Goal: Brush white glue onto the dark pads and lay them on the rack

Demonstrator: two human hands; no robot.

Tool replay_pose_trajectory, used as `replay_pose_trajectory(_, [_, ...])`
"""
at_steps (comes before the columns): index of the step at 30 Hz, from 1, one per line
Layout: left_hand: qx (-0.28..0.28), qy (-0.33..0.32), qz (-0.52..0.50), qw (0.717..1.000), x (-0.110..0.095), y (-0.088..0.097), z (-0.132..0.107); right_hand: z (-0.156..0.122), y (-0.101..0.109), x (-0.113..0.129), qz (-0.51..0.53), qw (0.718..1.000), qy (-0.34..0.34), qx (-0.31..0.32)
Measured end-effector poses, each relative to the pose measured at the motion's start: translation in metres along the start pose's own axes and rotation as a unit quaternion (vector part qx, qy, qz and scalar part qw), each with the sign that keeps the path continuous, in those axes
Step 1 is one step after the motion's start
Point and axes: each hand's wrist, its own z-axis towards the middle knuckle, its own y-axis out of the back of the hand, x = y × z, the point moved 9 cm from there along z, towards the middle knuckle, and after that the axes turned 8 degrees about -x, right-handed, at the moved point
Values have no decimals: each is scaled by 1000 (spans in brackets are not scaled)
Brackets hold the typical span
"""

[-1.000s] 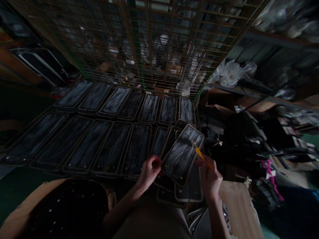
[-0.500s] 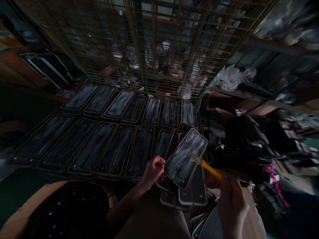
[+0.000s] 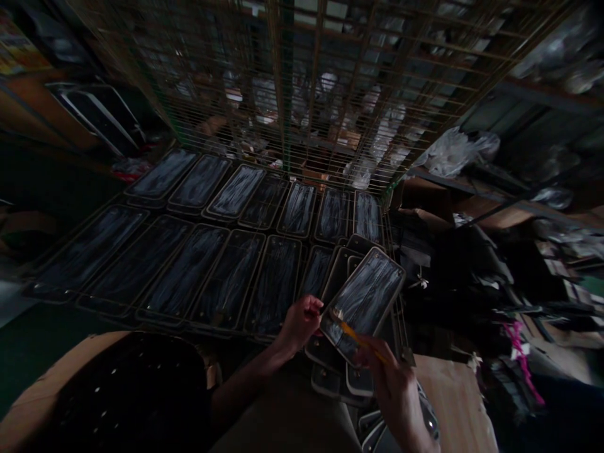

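My right hand point(image 3: 389, 371) grips a brush point(image 3: 352, 332) by its yellow handle. The bristles touch the lower left part of a dark rectangular panel point(image 3: 370, 286) with rounded corners, metal studs and whitish wet-looking streaks. At that panel's left edge, my left hand point(image 3: 302, 321) is closed, fingers curled against the rim; the fingertips' hold is partly hidden. The panel lies tilted across a loose pile of similar panels point(image 3: 337, 277), which stick out beneath it.
Two rows of streaked dark panels point(image 3: 202, 270) lie on a wire rack left of the pile. A tall wire mesh point(image 3: 283, 94) rises behind. Dark stacked goods point(image 3: 429, 251) and cardboard point(image 3: 448, 390) are at right; a black item with shiny dots point(image 3: 136, 390) sits lower left.
My right hand has moved left and toward me, drawing the brush from the panel's right side to its lower left. My left hand stays at the panel's edge. The view has shifted slightly.
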Motion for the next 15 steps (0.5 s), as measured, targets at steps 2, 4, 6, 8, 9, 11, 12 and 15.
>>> replay_pose_trajectory(2, [4,-3,6,1000,-1,0,-1,-7,4,-2,46,998,-41,-3])
replay_pose_trajectory(4, [9,-11,5,1000,-3,-1,-1,2,14,-16,75,994,-75,-28])
replay_pose_trajectory(6, [16,-25,-4,1000,-6,-1,-1,22,31,-40,74,988,-104,-84])
replay_pose_trajectory(8, [23,-36,-5,999,-7,-2,0,40,54,-65,42,977,-117,-171])
replay_pose_trajectory(9, [26,-36,-4,999,-7,-2,0,46,65,-73,17,971,-114,-211])
replay_pose_trajectory(11, [30,-27,0,999,-6,-2,1,50,79,-81,-28,960,-95,-263])
replay_pose_trajectory(12, [33,-19,-3,999,-6,-2,2,50,80,-80,-41,960,-82,-266])
replay_pose_trajectory(15, [69,20,-29,997,-7,-4,1,40,71,-72,-33,973,-67,-219])
